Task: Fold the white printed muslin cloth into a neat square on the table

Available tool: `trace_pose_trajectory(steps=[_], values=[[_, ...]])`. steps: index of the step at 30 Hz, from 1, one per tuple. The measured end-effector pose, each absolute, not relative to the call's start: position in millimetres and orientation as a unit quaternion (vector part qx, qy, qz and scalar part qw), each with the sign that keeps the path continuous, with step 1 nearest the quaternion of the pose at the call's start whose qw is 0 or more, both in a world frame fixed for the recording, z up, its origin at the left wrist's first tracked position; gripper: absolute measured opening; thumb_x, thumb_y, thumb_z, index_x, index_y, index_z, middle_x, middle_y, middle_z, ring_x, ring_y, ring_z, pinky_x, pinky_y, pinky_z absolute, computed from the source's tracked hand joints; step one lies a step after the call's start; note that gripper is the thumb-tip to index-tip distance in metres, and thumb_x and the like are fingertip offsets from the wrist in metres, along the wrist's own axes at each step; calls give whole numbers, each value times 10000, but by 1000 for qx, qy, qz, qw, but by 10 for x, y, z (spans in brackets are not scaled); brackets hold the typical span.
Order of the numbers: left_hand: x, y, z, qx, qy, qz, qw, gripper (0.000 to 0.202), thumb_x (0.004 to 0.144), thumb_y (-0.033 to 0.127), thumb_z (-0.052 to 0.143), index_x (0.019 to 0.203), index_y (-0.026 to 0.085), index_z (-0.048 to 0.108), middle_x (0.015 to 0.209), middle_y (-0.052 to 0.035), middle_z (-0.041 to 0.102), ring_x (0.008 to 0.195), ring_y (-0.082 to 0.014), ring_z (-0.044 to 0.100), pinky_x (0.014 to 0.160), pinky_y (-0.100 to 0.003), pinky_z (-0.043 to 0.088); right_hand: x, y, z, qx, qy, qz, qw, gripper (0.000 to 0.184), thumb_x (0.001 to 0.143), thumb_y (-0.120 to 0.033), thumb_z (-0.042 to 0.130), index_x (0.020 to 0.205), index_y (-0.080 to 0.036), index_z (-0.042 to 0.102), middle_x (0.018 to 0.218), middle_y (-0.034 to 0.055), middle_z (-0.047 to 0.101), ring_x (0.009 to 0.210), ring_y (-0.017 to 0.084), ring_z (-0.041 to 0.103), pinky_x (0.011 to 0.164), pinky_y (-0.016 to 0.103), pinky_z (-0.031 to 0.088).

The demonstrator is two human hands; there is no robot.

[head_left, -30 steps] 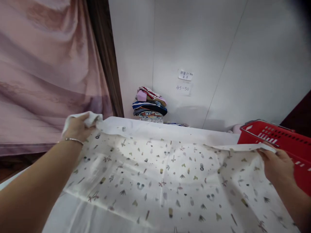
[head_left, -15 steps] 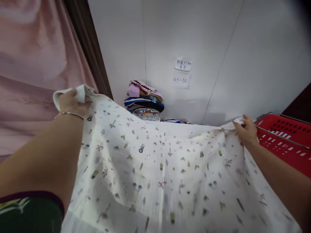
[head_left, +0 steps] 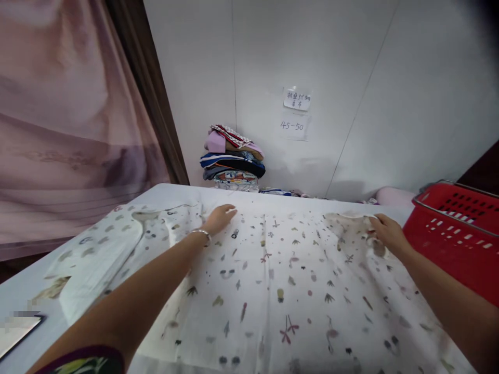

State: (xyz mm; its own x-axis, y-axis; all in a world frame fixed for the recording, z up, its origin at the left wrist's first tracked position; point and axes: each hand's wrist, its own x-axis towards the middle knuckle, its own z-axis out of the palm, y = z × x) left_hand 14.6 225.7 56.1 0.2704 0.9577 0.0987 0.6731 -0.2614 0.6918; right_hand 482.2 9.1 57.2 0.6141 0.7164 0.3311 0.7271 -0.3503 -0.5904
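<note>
A white printed cloth with small plant-like motifs lies spread over the table, wrinkled along its left part and near its right far corner. My left hand, with a bracelet at the wrist, rests on the cloth near its far edge, fingers stretched out to the right and holding nothing that I can see. At the far right corner, my right hand pinches the cloth's edge. The fabric bunches up beside those fingers.
Folded fabrics are stacked against the wall at the back. A red plastic basket stands at the right. Paper notes hang on the wall. A pink curtain and a flat dark-edged object are at the left.
The cloth has come down from being held up and now lies on the table. My left hand has let go of its corner and moved right, over the cloth.
</note>
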Motion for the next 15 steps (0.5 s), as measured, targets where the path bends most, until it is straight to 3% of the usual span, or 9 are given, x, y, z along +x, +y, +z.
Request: trace_pose_trajectory(steps=[4, 6, 9, 11, 12, 15], values=[[733, 1895, 586, 851, 404, 216, 256, 423, 802, 405, 493, 1168, 203, 558, 1281, -66, 532, 1027, -228, 582, 934, -336, 430, 4305, -311, 916, -750, -602, -80, 260, 299, 810, -328, 413, 1000, -227, 620, 994, 55, 660, 876, 225, 620, 734, 325, 482], [989, 1614, 650, 903, 286, 222, 229, 535, 768, 402, 553, 1258, 201, 481, 1353, -82, 457, 1203, -246, 454, 1035, -366, 337, 3928, -595, 1066, -701, -676, -92, 210, 336, 811, -296, 437, 1106, -254, 593, 1114, 58, 623, 876, 216, 620, 721, 322, 486], [1262, 1037, 781, 945, 112, 221, 215, 708, 725, 394, 619, 1355, 237, 337, 1434, -73, 337, 1318, -249, 284, 1104, -435, 189, 3375, -952, 1232, -625, -757, -25, 189, 374, 824, -219, 444, 1176, -275, 560, 966, 59, 665, 772, 175, 622, 657, 274, 478], [1346, 605, 842, 945, 39, 211, 246, 727, 710, 382, 632, 1354, 255, 320, 1405, -65, 382, 1290, -257, 322, 1100, -461, 168, 3121, -1067, 1306, -594, -775, 87, 195, 335, 835, -186, 437, 1120, -276, 588, 878, 36, 672, 749, 156, 613, 668, 258, 469], [1362, 404, 854, 939, 25, 213, 270, 663, 711, 346, 625, 1316, 252, 371, 1330, -63, 470, 1230, -252, 397, 1088, -460, 190, 3045, -1082, 1329, -581, -769, 159, 213, 296, 838, -182, 441, 1063, -271, 611, 861, 22, 672, 755, 148, 610, 688, 254, 467], [1355, -26, 816, 899, 91, 200, 379, 476, 691, 322, 625, 1145, 236, 510, 1038, -50, 615, 950, -225, 552, 903, -394, 401, 3019, -979, 1322, -546, -691, 365, 303, 173, 838, -234, 496, 945, -226, 632, 878, 13, 673, 804, 141, 611, 745, 260, 466]])
